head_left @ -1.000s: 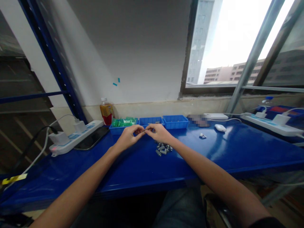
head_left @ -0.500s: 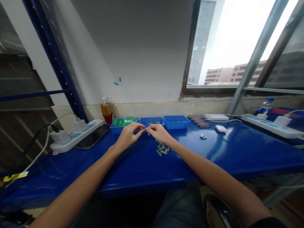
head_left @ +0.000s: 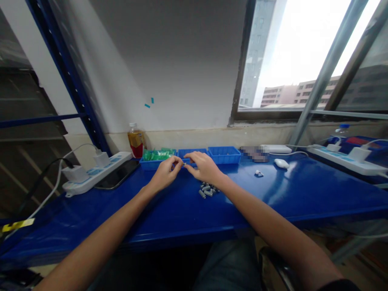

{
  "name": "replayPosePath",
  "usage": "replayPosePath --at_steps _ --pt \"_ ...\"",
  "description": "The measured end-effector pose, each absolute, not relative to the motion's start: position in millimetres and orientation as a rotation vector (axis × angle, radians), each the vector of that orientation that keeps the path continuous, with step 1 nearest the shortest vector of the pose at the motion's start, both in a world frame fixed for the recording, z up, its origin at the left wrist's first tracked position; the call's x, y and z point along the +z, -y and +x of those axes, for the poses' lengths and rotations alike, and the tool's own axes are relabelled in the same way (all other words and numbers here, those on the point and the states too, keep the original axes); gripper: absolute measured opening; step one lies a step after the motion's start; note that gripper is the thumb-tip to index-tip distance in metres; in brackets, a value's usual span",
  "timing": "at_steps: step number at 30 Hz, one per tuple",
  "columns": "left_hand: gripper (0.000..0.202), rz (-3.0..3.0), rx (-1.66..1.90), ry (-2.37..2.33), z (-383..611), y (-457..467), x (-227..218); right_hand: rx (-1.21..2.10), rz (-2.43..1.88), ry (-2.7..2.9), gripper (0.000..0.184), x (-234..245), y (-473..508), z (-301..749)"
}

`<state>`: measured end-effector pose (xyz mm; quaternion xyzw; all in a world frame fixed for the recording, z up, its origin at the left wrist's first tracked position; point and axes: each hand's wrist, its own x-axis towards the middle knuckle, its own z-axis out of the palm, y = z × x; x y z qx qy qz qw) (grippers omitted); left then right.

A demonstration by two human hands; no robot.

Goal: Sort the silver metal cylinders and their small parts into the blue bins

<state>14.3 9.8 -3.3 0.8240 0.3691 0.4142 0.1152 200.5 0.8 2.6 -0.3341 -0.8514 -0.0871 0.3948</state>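
The small piece (head_left: 184, 163) at the fingertips of the left hand (head_left: 165, 173) is too tiny to make out; it sits above the bench (head_left: 182, 218), in front of the middle blue bin (head_left: 181, 153). The left thumb and forefinger are pinched together on it, while the right hand (head_left: 206, 169) has its thumb and forefinger spread apart, and whether that thumb touches the piece I cannot tell. The right hand covers much of the middle bin, so its contents stay hidden. The right wrist cuts off the far side of a loose pile of metal cylinders (head_left: 206, 190) on the bench. The left blue bin (head_left: 148, 165) is heaped with green packets (head_left: 160, 154); the right blue bin (head_left: 224, 160) holds a few specks too small to name. Beside it, a pixelated patch (head_left: 255, 154) masks whatever lies there
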Motion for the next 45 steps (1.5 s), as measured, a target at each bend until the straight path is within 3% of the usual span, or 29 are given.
replayPosePath --at_steps 9,14,18,22,29,32,38,45 --pt "0.031 2.223 1.186 -1.087 17.7 -15.3 -9.2 -0.316 -0.902 2.241 0.013 -2.1 -0.4 195.9" --pt "0.028 2.448 0.994 -1.028 17.0 -9.8 -10.4 -0.204 -0.954 2.148 0.020 3.0 -4.7 200.5" --pt "0.023 2.805 0.749 -0.951 25.3 -3.4 -17.3 -0.214 -1.201 1.974 0.032 10.5 -23.0 230.0" --pt "0.023 2.972 0.600 -0.857 41.2 -3.3 -19.6 -0.284 -1.562 1.887 0.028 9.2 -43.6 274.8" --pt "0.010 2.889 0.700 -0.805 55.3 -18.8 -28.0 -0.333 -1.942 1.792 0.029 -1.0 -55.6 313.0" --pt "0.006 2.698 0.883 -0.901 49.9 -21.3 -31.4 -0.316 -1.770 1.822 0.026 2.1 -51.8 299.5" --pt "0.012 2.142 1.302 -1.049 33.3 -28.4 -21.1 -0.152 -1.026 2.178 0.014 3.9 -26.2 234.9" --pt "0.015 2.012 1.298 -0.957 31.9 -33.7 -23.8 -0.183 -0.901 2.271 0.014 -6.8 -14.6 209.9"
